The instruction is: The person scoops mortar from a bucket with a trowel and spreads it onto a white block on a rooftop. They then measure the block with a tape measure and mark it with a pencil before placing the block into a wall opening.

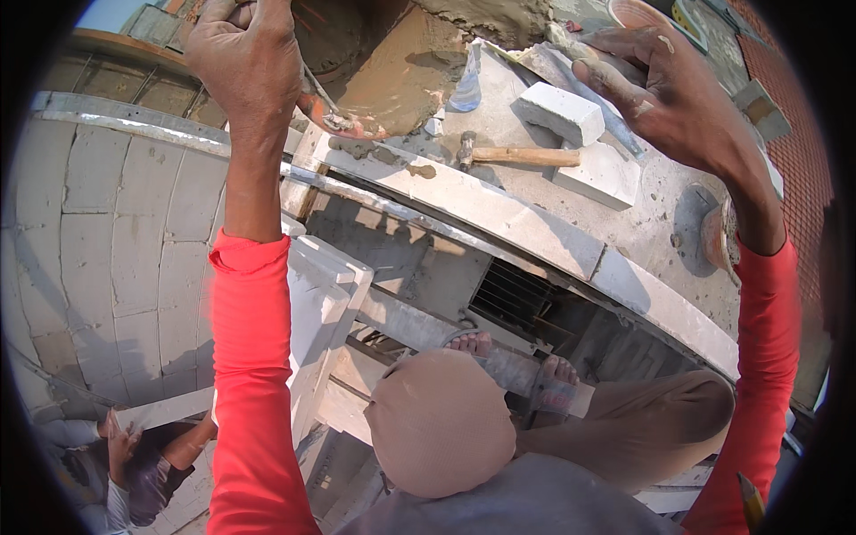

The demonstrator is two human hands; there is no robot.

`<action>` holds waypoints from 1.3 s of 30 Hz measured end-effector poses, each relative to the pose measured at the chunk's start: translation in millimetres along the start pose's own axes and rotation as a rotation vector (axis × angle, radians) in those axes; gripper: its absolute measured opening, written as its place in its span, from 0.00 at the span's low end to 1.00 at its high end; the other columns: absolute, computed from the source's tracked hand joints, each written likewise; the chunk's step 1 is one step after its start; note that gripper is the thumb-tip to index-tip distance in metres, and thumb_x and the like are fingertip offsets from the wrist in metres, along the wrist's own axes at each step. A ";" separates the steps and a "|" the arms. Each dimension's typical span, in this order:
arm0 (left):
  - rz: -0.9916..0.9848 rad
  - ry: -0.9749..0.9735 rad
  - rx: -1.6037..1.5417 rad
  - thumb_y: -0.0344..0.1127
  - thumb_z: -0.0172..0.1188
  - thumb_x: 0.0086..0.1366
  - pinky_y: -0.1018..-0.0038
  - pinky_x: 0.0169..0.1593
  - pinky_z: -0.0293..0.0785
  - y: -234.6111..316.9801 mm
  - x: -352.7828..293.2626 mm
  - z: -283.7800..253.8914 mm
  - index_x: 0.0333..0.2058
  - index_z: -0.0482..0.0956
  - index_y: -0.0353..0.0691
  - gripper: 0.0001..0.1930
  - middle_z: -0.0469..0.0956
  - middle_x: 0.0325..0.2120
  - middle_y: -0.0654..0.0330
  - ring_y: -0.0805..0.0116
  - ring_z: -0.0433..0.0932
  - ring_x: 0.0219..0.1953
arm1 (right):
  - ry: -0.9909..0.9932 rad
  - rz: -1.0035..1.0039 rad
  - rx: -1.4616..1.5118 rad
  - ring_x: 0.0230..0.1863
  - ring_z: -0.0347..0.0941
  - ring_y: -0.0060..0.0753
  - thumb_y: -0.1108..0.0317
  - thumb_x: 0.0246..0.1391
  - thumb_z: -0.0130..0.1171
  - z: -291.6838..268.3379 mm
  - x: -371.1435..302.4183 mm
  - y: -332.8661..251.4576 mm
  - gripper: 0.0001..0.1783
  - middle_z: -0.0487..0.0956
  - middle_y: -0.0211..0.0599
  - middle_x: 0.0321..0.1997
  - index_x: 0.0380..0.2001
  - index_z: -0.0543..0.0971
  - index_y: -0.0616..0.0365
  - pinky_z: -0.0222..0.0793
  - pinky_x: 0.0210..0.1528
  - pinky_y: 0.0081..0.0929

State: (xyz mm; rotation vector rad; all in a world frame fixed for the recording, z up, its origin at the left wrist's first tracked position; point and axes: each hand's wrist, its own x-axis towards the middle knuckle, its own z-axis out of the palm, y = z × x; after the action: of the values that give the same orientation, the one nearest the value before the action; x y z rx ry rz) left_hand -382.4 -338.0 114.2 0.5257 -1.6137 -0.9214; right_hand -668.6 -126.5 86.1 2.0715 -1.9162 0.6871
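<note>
My left hand (245, 58) is raised at the upper left with its fingers curled closed, and whatever lies inside them is hidden. Just right of it is a tilted orange container (343, 120) smeared with wet grey-brown mortar (392, 76), with a thin wire-like handle by its rim. My right hand (664, 85) is over the ledge at the upper right, mortar on its fingers, thumb and fingers apart. Below and left of it are two white blocks (562, 114), one partly over the other. A hammer (522, 156) with a wooden handle lies against them.
A block wall top (553, 223) edges the ledge; beyond it is a drop with a dark grating (513, 294). My feet stand on a narrow plank (415, 321). A white frame-like structure (325, 303) stands left. Lower left, another person holds a pale board (165, 410). A bucket (716, 236) lies right.
</note>
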 end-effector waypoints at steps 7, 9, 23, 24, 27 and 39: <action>-0.030 -0.127 -0.048 0.35 0.71 0.67 0.79 0.31 0.69 15.8 -13.8 24.9 0.30 0.83 0.37 0.10 0.81 0.26 0.66 0.80 0.75 0.26 | -0.021 -0.244 -0.370 0.39 0.85 0.38 0.63 0.63 0.67 17.6 30.4 -62.2 0.13 0.85 0.49 0.35 0.35 0.87 0.65 0.78 0.39 0.40; -0.029 -0.142 -0.063 0.35 0.71 0.67 0.79 0.31 0.69 19.5 -12.9 24.4 0.30 0.83 0.37 0.10 0.82 0.26 0.66 0.80 0.75 0.26 | 0.000 -0.271 -0.242 0.33 0.84 0.45 0.70 0.55 0.67 23.4 16.3 -66.9 0.06 0.83 0.50 0.30 0.28 0.84 0.62 0.77 0.34 0.41; -0.026 -0.221 -0.082 0.37 0.73 0.69 0.82 0.33 0.70 37.2 -11.6 37.6 0.30 0.85 0.38 0.11 0.83 0.27 0.67 0.82 0.76 0.28 | 0.123 -0.067 -0.276 0.26 0.83 0.51 0.70 0.48 0.65 14.3 -13.0 -51.9 0.14 0.82 0.51 0.24 0.39 0.84 0.62 0.74 0.28 0.45; -0.028 -0.226 -0.081 0.37 0.73 0.69 0.82 0.33 0.70 38.8 -11.6 39.1 0.30 0.85 0.38 0.11 0.83 0.28 0.67 0.83 0.76 0.28 | 0.220 -0.093 -0.261 0.27 0.84 0.52 0.70 0.47 0.64 12.8 -13.7 -52.7 0.15 0.82 0.53 0.23 0.39 0.84 0.64 0.74 0.28 0.46; -0.021 -0.236 -0.082 0.38 0.73 0.69 0.83 0.34 0.70 44.7 -9.6 44.3 0.31 0.85 0.38 0.11 0.83 0.28 0.67 0.83 0.76 0.28 | -0.291 -0.089 -0.252 0.30 0.84 0.50 0.69 0.47 0.66 3.9 -21.2 -57.9 0.14 0.82 0.51 0.25 0.38 0.85 0.64 0.74 0.29 0.44; -0.003 -0.275 -0.032 0.39 0.73 0.70 0.86 0.31 0.66 42.2 -11.4 77.5 0.31 0.84 0.37 0.13 0.82 0.26 0.69 0.86 0.73 0.26 | 0.035 -0.269 -0.189 0.32 0.84 0.41 0.71 0.50 0.64 -68.3 -43.1 -77.0 0.03 0.81 0.42 0.27 0.28 0.86 0.56 0.75 0.32 0.40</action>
State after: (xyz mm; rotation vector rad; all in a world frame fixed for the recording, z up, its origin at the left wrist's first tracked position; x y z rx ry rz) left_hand -447.9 -282.4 137.3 0.3914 -1.8415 -1.0550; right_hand -606.4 -47.7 134.7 2.1255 -1.5746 0.4592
